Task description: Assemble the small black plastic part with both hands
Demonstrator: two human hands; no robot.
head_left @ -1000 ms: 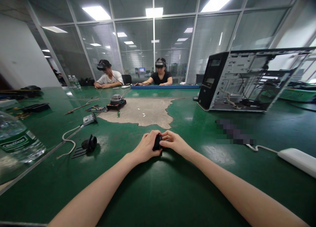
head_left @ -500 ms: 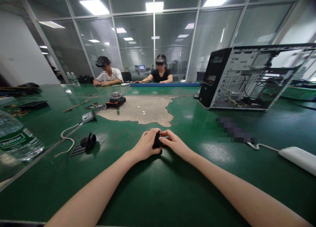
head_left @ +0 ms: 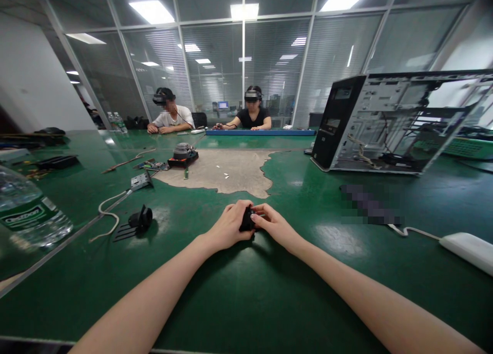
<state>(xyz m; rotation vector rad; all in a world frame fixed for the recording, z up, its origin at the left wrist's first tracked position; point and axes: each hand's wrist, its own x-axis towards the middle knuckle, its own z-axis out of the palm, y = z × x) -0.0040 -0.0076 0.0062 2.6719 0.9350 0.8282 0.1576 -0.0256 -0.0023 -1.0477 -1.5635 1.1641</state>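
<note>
Near the middle of the green table [head_left: 231,297], my left hand [head_left: 232,224] is wrapped round a small black part [head_left: 247,220]. My right hand [head_left: 270,220] pinches the same part from the right, thumb and fingertips against it. Fingers cover much of the part, so its shape is hard to make out. Left of my hands, a black round piece with prongs [head_left: 140,219] lies on the table. Behind it is a metal bracket [head_left: 141,181] with a pale cable.
An open computer case [head_left: 341,123] stands at the right, with a white power strip [head_left: 468,249] nearer. A water bottle [head_left: 29,210] is at the left. Beyond the bare patch [head_left: 239,164] sits a black-and-silver part [head_left: 184,154]. Two people sit across the table.
The whole view has shifted slightly, so things appear a little further right. Both hands keep the same hold on the black part.
</note>
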